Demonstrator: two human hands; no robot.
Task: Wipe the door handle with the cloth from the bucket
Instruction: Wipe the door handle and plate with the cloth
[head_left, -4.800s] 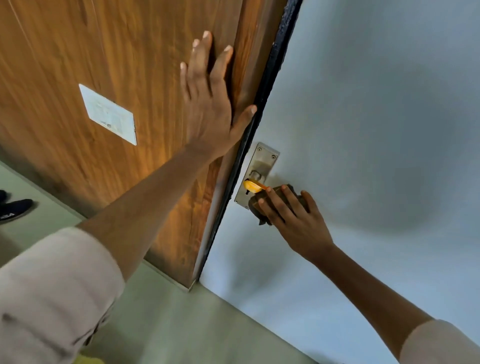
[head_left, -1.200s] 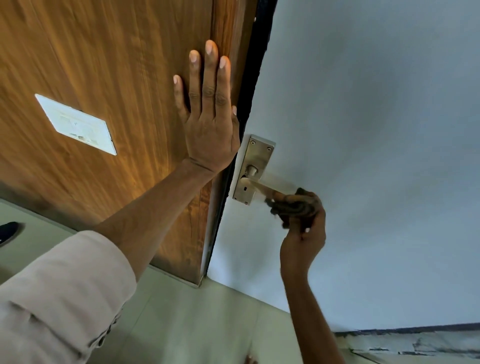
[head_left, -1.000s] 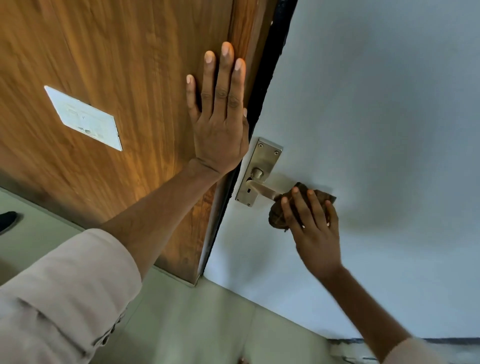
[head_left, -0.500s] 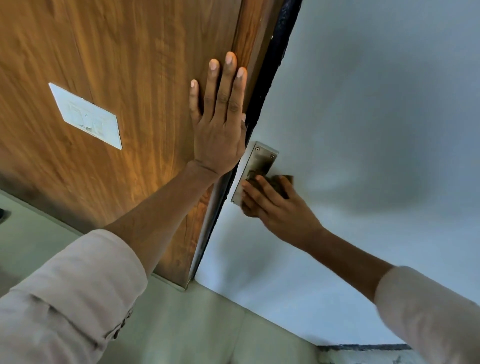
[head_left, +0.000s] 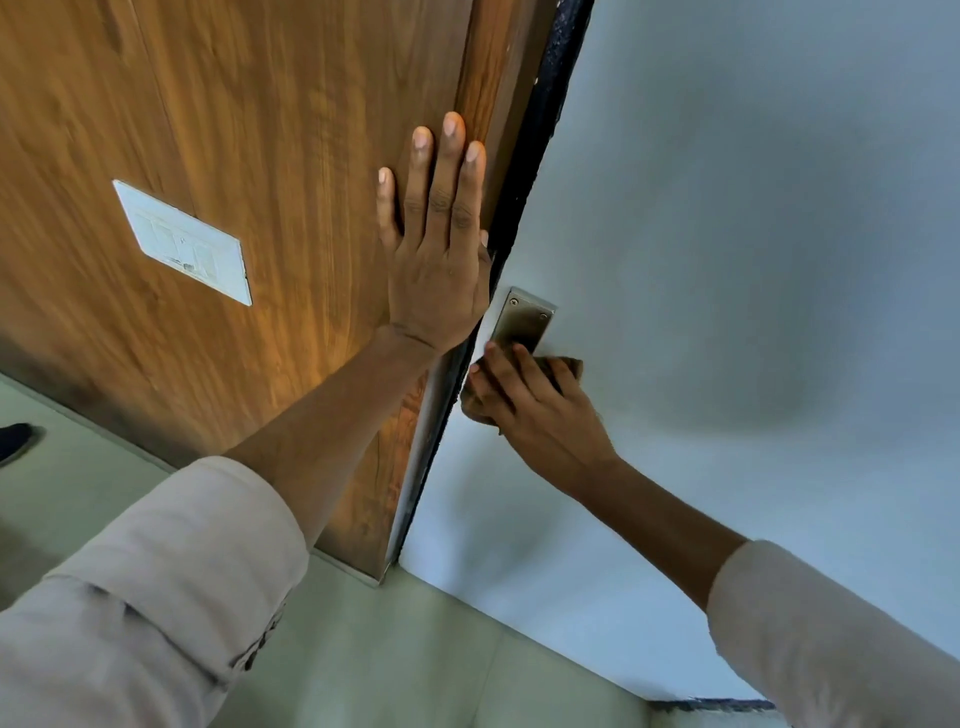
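The pale door (head_left: 727, 260) fills the right side, and the wooden panel (head_left: 234, 156) fills the left, with one white switch plate (head_left: 182, 241) on it. There are two hands. The left hand (head_left: 439, 260) lies flat on the wood with the fingers straight and spread a little, and it holds nothing. The right hand (head_left: 535, 405) presses one brown cloth (head_left: 569, 366) against the lower part of the one metal handle plate (head_left: 522, 322), its fingers bent over the cloth. The plate's long axis runs up and down the door, leaning slightly. The lever itself is hidden under the cloth and hand, so I cannot tell where it points.
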